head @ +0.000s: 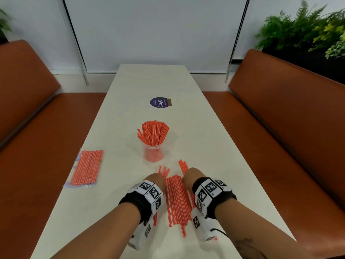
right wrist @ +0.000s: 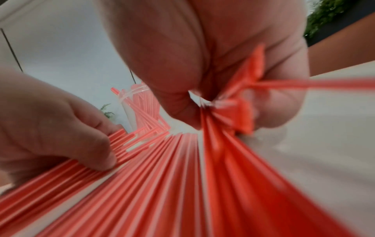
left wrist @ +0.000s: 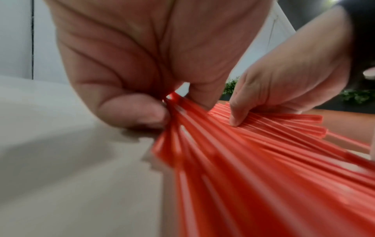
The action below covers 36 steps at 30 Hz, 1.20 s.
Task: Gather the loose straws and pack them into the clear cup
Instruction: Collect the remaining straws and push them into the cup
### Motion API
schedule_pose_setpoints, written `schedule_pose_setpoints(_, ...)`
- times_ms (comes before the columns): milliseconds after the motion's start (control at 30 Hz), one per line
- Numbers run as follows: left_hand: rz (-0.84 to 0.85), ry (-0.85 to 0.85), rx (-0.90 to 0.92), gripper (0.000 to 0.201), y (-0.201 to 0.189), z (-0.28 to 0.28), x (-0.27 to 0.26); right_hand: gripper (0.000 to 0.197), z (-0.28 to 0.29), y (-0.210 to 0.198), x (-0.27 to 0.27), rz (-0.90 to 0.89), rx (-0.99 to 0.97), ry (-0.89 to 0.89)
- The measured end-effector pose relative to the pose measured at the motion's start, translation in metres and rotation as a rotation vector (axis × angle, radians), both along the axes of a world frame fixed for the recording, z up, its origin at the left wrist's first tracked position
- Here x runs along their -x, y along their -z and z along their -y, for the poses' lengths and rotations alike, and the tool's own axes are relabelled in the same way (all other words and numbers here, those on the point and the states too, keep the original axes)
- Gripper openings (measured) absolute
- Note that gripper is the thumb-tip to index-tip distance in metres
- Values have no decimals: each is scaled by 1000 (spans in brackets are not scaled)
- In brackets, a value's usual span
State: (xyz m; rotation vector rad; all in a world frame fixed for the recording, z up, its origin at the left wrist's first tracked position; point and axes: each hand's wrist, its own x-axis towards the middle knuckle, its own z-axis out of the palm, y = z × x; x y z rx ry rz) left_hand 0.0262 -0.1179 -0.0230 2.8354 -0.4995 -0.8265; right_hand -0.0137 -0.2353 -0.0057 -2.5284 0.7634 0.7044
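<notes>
On a long white table (head: 130, 81), a clear cup (head: 153, 153) already stuffed with red straws stands at centre, with bare tabletop running to the far edge at 12 o'clock and a sealed straw packet (head: 86, 168) near the left edge at 9 o'clock. Just below the cup, at 6 o'clock, the loose straws (head: 176, 199) lie in a flat row, flanked by the left hand (head: 155, 181) and right hand (head: 192, 177). The head view hides the fingers, but the wrist views show each hand curled, pinching a bunch of straws at its side of the row.
</notes>
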Motion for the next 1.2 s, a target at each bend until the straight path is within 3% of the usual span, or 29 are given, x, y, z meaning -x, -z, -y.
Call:
schedule_pose_setpoints(133, -47, -172, 199, 24, 0, -3, -2, 23, 7, 5, 3, 224, -165, 146)
schedule_pose_setpoints(200, -68, -248, 309, 30, 2, -8, -4, 28, 12, 4, 2, 315, -269, 287)
schedule_pose_setpoints(267, -81, -291, 414, 35, -1, -11, -7, 10, 17, 1, 1, 386, -391, 353)
schedule_pose_setpoints(333, -75, -319, 482, 32, -4, -12, -9, 13, 18, -5, 4, 463, -497, 398)
schedule_pose_setpoints(433, -48, -380, 611, 5, -9, -12, -12, 12, 23, -6, 5, 558, -554, 388)
schedule_pose_setpoints(500, -72, -401, 676, 27, -9, -12, -13, 9, 25, -6, 4, 622, -559, 378)
schedule_pose_setpoints(600, -117, -433, 750, 30, -9, -12, -10, 10, 28, -3, 2, 704, -536, 369)
schedule_pose_setpoints(767, -139, -358, 875, 28, -13, -16, -7, 25, 26, 0, -2, 789, -561, 354)
schedule_pose_setpoints(900, -71, -286, 890, 40, -22, -15, -9, 23, 23, -5, -7, 806, -593, 302)
schedule_pose_setpoints(967, -56, -298, 914, 41, -26, -14, -10, 22, 22, -7, -10, 808, -637, 356)
schedule_pose_setpoints(1100, -114, -322, 982, 32, -38, -14, -9, 18, 21, -22, -15, 912, -869, 554)
schedule_pose_setpoints(1200, -197, -189, 913, 11, -52, -11, -5, 22, 23, -40, -21, 995, -1109, 652)
